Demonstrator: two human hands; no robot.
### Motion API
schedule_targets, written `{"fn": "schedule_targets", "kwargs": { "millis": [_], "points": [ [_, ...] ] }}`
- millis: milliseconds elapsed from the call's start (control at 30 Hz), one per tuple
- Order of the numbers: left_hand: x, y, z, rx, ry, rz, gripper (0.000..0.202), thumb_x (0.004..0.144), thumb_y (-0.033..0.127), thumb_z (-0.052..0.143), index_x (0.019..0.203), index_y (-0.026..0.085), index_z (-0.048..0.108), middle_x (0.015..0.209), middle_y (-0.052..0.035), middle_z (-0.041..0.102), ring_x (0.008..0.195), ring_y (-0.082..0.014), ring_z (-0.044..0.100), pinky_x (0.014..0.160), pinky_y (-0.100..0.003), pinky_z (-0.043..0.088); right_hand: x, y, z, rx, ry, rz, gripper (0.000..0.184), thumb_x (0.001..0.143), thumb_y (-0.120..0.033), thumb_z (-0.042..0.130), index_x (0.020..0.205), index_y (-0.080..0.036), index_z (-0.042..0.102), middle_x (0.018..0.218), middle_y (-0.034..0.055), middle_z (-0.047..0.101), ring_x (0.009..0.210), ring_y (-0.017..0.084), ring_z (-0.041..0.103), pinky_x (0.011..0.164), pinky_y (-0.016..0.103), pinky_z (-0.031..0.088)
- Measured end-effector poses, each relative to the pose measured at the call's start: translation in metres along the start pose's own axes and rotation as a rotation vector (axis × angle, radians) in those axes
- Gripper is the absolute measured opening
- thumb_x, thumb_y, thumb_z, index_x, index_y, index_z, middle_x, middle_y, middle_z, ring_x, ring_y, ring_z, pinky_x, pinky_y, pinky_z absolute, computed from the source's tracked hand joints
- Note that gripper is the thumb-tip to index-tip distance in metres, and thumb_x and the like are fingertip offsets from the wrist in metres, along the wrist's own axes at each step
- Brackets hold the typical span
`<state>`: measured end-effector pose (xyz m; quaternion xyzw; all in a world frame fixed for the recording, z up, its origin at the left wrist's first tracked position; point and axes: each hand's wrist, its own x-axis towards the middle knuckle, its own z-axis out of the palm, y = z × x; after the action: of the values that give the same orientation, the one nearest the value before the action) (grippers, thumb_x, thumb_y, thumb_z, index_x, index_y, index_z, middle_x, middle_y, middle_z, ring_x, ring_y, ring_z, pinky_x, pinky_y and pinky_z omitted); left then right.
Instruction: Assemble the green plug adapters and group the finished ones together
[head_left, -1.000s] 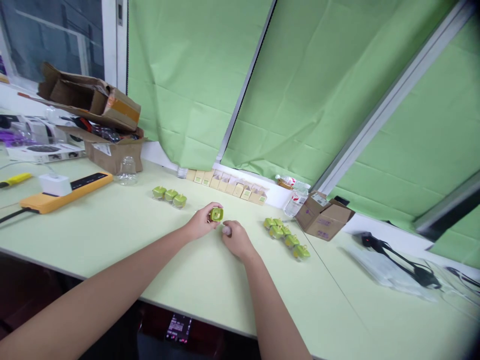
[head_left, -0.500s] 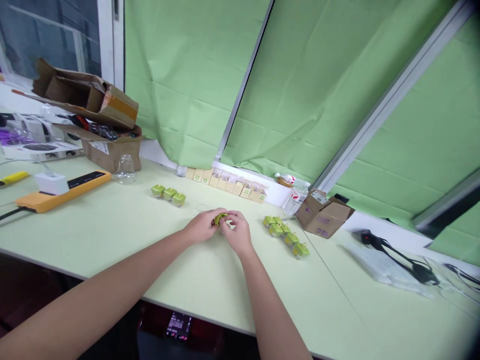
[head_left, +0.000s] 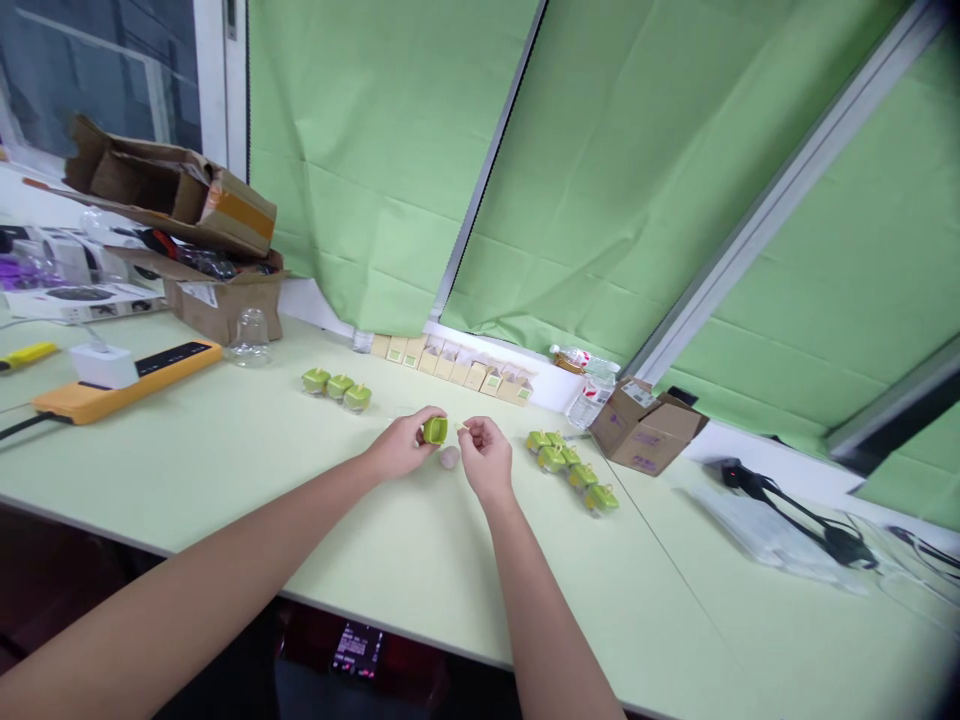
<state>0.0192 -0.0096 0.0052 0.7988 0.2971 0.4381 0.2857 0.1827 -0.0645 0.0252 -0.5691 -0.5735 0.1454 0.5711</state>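
Over on the left, an orange power strip lies slantwise with a white charger plugged in, and just beyond its far end stands a clear rounded plastic container. Next along, three green-lidded containers sit in a short row, their bodies see-through.

Now the left hand: fingers curled firmly round a square green lid, held above the table near the middle. Its hollow side looks toward us and slightly right, corners rounded, the plastic smooth; it's stubby, so I can't pick out a long axis.

Just below and right of that lid sits a pale, pinkish lump, roundish and dull.

And here's the right hand, thumb and forefinger pinched together on a tiny yellowish piece, its tip pointing left at the lid, a gap between them. Too small to tell the material.

Further right, more green-topped containers cluster in a slanting line, yellow loops on top, near a creased cardboard box.
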Motion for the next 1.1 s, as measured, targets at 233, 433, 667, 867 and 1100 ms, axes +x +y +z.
{"fn": "schedule_targets", "kwargs": {
  "millis": [233, 433, 667, 867, 1100],
  "points": [
    [0.000, 0.001, 0.000, -0.022, -0.010, 0.007, 0.040, 0.077, 0.021, 0.057, 0.117, 0.023, 0.056, 0.093, -0.0002, 0.066, 0.069, -0.0120, 0.057, 0.066, -0.023, 0.046, 0.000, 0.001, 0.001, 0.012, -0.080, -0.030, 0.022, 0.080, -0.038, 0.059, 0.092, -0.021, 0.066, 0.077, 0.0013, 0.066, 0.059, 0.013, 0.053, 0.059, 0.025, 0.047],
    [-0.001, 0.006, 0.000, -0.011, -0.043, 0.026, 0.041, 0.077, 0.019, 0.055, 0.117, 0.023, 0.057, 0.090, 0.0004, 0.066, 0.068, -0.0125, 0.056, 0.066, -0.024, 0.045, -0.006, -0.005, 0.003, -0.136, -0.120, -0.094, 0.018, 0.078, -0.035, 0.061, 0.084, -0.022, 0.071, 0.078, 0.0008, 0.071, 0.059, 0.014, 0.055, 0.061, 0.026, 0.047],
    [-0.004, 0.009, 0.002, 0.055, -0.100, 0.047, 0.045, 0.076, 0.013, 0.050, 0.120, 0.025, 0.057, 0.086, 0.0012, 0.065, 0.071, -0.0141, 0.057, 0.065, -0.024, 0.043, -0.010, -0.006, 0.008, -0.217, -0.117, -0.125, 0.017, 0.078, -0.030, 0.057, 0.078, -0.024, 0.073, 0.073, -0.0021, 0.071, 0.056, 0.013, 0.054, 0.061, 0.024, 0.046],
    [-0.005, 0.010, 0.003, 0.154, -0.102, 0.052, 0.049, 0.077, 0.011, 0.050, 0.123, 0.027, 0.057, 0.094, -0.0003, 0.068, 0.078, -0.0164, 0.060, 0.071, -0.026, 0.044, -0.013, -0.008, 0.009, -0.238, -0.122, -0.145, 0.018, 0.078, -0.028, 0.055, 0.074, -0.024, 0.072, 0.069, -0.0033, 0.069, 0.053, 0.012, 0.052, 0.059, 0.023, 0.044],
    [-0.004, 0.010, 0.007, 0.116, -0.100, 0.049, 0.049, 0.077, 0.011, 0.051, 0.124, 0.025, 0.057, 0.100, -0.0029, 0.069, 0.081, -0.0180, 0.062, 0.072, -0.027, 0.046, -0.013, -0.005, 0.012, -0.269, -0.104, -0.200, 0.021, 0.081, -0.027, 0.053, 0.073, -0.024, 0.071, 0.068, -0.0024, 0.069, 0.054, 0.012, 0.054, 0.061, 0.023, 0.044]
  ]
}}
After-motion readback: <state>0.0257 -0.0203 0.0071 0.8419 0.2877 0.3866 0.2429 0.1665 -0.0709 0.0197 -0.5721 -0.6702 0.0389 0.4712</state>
